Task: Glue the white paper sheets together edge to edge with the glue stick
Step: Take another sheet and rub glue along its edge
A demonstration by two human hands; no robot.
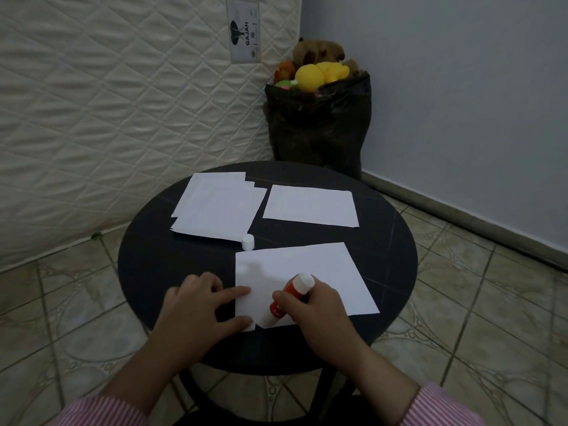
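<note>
Left hand (201, 305) pressed flat fingers on near paper sheet (322, 272), 6 o'clock on round black table (147, 265) | right hand (316, 305) gripped red glue stick (290, 295), tip apparently touching that sheet | white cap (247, 242) upright at centre | paper stack (218, 207) 11 o'clock | single sheet (310, 206) 1 o'clock

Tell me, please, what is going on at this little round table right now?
A person is gluing paper. The right hand grips a red glue stick, tip down on the near white sheet, while the left hand presses that sheet's left edge flat. The white cap stands apart on the black table. A paper stack and single sheet wait behind.
</note>
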